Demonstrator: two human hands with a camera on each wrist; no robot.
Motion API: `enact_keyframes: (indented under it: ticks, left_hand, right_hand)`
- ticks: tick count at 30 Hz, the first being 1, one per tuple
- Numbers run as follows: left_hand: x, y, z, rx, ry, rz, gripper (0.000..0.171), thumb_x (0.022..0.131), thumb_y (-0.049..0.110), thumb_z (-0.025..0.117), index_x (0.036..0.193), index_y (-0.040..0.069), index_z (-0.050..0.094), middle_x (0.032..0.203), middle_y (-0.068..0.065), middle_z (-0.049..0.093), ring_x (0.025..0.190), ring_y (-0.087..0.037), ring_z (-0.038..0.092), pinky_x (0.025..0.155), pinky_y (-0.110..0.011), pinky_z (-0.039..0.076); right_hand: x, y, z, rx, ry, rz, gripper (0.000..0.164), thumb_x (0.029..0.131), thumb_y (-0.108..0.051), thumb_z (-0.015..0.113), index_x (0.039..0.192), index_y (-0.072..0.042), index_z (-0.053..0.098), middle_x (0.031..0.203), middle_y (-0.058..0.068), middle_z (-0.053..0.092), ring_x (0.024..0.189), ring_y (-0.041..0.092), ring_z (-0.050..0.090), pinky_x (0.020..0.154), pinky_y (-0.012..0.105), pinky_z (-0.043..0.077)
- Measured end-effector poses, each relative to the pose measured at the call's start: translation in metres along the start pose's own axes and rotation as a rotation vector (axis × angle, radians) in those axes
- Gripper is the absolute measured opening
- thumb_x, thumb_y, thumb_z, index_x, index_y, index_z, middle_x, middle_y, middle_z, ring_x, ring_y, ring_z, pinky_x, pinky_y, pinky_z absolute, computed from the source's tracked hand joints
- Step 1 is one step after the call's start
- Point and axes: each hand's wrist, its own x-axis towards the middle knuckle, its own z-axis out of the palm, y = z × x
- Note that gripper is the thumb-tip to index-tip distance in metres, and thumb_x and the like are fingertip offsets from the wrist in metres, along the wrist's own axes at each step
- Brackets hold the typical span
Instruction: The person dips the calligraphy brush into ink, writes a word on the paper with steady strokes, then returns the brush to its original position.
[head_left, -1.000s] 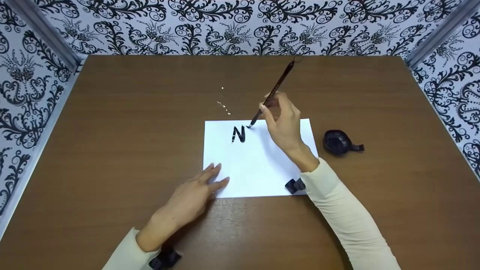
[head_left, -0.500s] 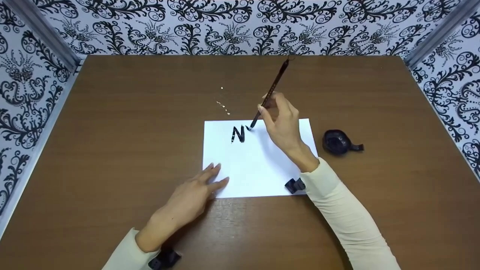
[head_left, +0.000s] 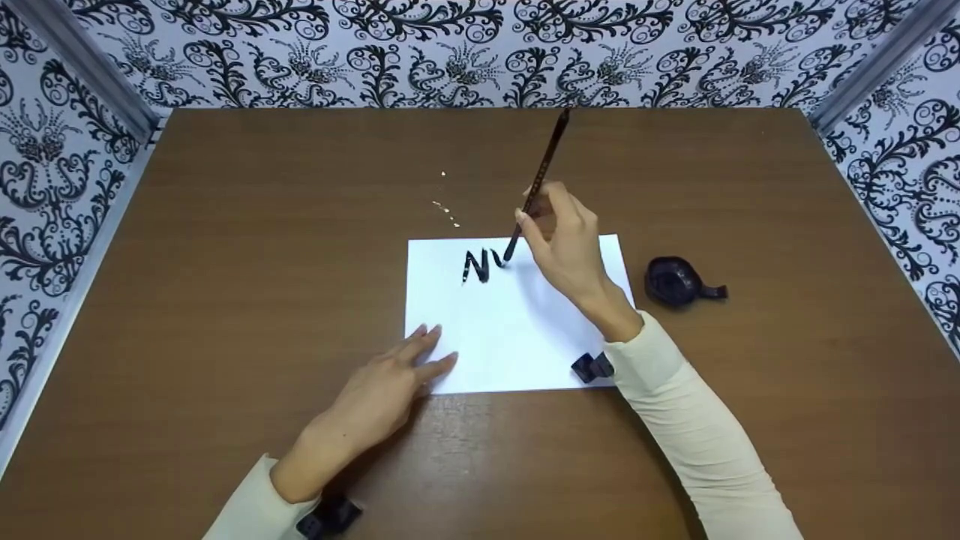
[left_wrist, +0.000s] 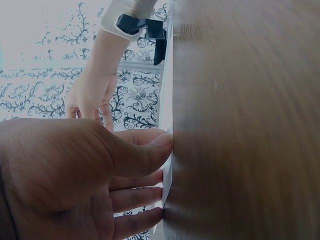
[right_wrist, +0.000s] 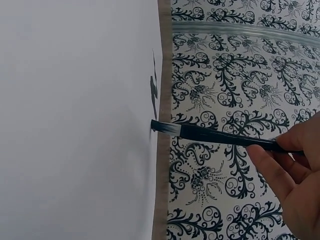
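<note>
My right hand [head_left: 566,247] pinches a dark-handled paintbrush [head_left: 541,169] between thumb and fingers. In the right wrist view the black-stained bristles [right_wrist: 166,128] of the brush touch the paper. The white sheet of paper [head_left: 495,330] lies on the table and bears a black letter N [head_left: 476,266], with a short slanting stroke [head_left: 496,257] to its right, at the brush tip. My left hand [head_left: 386,390] rests on the sheet's lower left corner with spread fingers; in the left wrist view its thumb [left_wrist: 161,142] and fingertips press down on the paper.
A small dark bowl with a short handle [head_left: 675,283] stands right of the paper on the brown wooden table [head_left: 225,300]. Several pale specks [head_left: 448,214] lie beyond the sheet. Black-and-white patterned panels [head_left: 450,56] rise at the back and sides. Each wrist carries a black camera.
The brush tip has moved slightly down and right, lengthening the black stroke beside the N. The brush handle has swung left and more upright. The left hand stays in place.
</note>
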Motion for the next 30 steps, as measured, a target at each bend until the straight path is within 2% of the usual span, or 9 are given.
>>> enact_keyframes:
  ticks: [12, 23, 30]
  left_hand:
    - [0.000, -0.001, 0.000, -0.010, -0.007, -0.007, 0.043, 0.091, -0.004, 0.056, 0.131, 0.012, 0.060, 0.144, -0.019, 0.042, 0.130, -0.038, 0.041, 0.092, -0.054, 0.046]
    - [0.000, 0.000, 0.000, -0.006, -0.009, -0.008, 0.044, 0.091, -0.006, 0.054, 0.131, 0.013, 0.060, 0.144, -0.019, 0.042, 0.130, -0.038, 0.041, 0.090, -0.056, 0.047]
    - [0.000, 0.000, -0.001, -0.011, -0.007, -0.001, 0.043, 0.090, -0.003, 0.059, 0.130, 0.012, 0.060, 0.144, -0.020, 0.042, 0.130, -0.038, 0.041, 0.089, -0.052, 0.049]
  right_hand:
    - [0.003, -0.003, -0.005, 0.016, -0.042, 0.003, 0.014, 0.088, 0.000, 0.065, 0.100, 0.003, 0.057, 0.085, 0.011, 0.064, 0.078, 0.017, 0.064, 0.057, 0.022, 0.053]
    - [0.003, -0.006, -0.009, -0.005, -0.085, -0.001, 0.014, 0.088, -0.001, 0.066, 0.099, 0.002, 0.058, 0.084, 0.009, 0.064, 0.077, 0.016, 0.063, 0.064, 0.026, 0.053]
    - [0.005, -0.008, -0.011, 0.003, -0.107, 0.004, 0.015, 0.086, 0.001, 0.067, 0.098, 0.001, 0.058, 0.083, 0.007, 0.064, 0.076, 0.015, 0.062, 0.065, 0.031, 0.053]
